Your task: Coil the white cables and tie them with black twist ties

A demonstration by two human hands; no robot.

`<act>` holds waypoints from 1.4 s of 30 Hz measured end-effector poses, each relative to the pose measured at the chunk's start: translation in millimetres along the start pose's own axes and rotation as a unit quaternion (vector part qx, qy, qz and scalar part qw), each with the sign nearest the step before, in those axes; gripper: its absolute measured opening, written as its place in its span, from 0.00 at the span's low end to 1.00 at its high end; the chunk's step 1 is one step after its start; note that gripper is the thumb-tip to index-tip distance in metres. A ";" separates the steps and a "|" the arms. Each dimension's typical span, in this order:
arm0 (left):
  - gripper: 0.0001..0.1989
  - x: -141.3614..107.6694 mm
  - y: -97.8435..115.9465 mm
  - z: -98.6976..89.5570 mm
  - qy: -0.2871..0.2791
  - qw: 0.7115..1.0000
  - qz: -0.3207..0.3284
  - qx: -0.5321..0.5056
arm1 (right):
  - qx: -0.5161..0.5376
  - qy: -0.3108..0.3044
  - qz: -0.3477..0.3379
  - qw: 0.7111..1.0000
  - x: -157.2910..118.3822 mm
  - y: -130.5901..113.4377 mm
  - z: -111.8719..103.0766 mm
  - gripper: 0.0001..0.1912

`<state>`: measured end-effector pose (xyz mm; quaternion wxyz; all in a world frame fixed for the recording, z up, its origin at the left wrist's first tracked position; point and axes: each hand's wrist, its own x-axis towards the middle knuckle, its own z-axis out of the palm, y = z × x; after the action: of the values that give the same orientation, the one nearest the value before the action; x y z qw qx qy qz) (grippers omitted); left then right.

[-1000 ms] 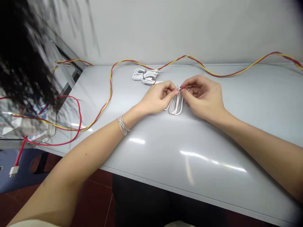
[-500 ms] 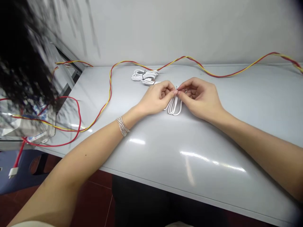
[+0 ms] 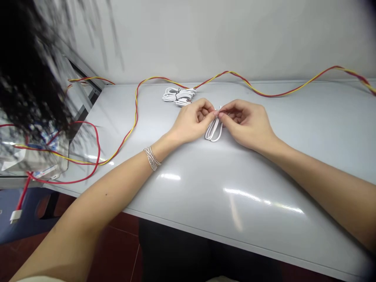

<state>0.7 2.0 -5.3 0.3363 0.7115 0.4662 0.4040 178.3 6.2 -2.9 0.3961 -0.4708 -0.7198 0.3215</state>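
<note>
Centrally, on the pale grey tabletop [image 3: 235, 219], the person's two hands work close together. The left hand [image 3: 192, 122] and right hand [image 3: 246, 124] nearly meet, their fingertips [image 3: 215, 112] pinched at the top end of a white cable bundle [image 3: 214, 131]. Fingers on both sides curl inward, palms turned toward each other. A thin strand shows at the pinch, too small to identify. The bundle hangs toward the person in narrow, elongated loops, its lower bends lying on the tabletop between the hands.

A silver chain bracelet [image 3: 152, 158] circles the left wrist. Beyond the left hand, near the back edge, lies a second white cable coil [image 3: 178, 94], bound with a black tie, a white plug end just beside it.

A twisted red-and-yellow wire [image 3: 273, 95] snakes along the back edge against the pale wall [image 3: 235, 39] and curves down the left side of the tabletop. Further left, a red cable [image 3: 98, 150] forms a loop and drops past the corner, ending in a white plug [image 3: 15, 216] above a blue surface [image 3: 32, 213]. Clear plastic [image 3: 35, 160] sits at the left, partly behind blurred dark hair [image 3: 20, 78]. Below, dark red floor tiles [image 3: 123, 231] show.
</note>
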 end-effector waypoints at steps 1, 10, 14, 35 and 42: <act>0.08 -0.1 0.3 -0.1 0.010 1.000 0.000 0.008 | -0.001 0.010 -0.002 1.000 0.3 0.2 0.3 0.05; 0.32 -1.5 1.0 0.8 0.028 0.979 0.044 0.198 | 0.154 0.106 0.101 0.977 4.4 3.6 3.0 0.04; 0.27 -0.8 -0.7 0.1 0.003 0.979 0.039 0.198 | 0.157 0.100 0.092 0.978 3.8 -0.1 3.2 0.05; 0.15 -4.7 6.2 -2.8 -0.026 0.966 0.049 0.251 | 0.253 0.079 0.169 0.949 11.6 -2.6 -2.7 0.07; 0.15 -5.3 22.7 11.4 -0.073 0.928 0.002 0.367 | 0.344 0.059 0.201 0.915 15.9 -1.0 -6.6 0.06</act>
<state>18.4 -11.8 7.6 0.0843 0.8133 0.5551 0.1527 179.8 21.3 5.4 0.5020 -0.4584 -0.4305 0.5937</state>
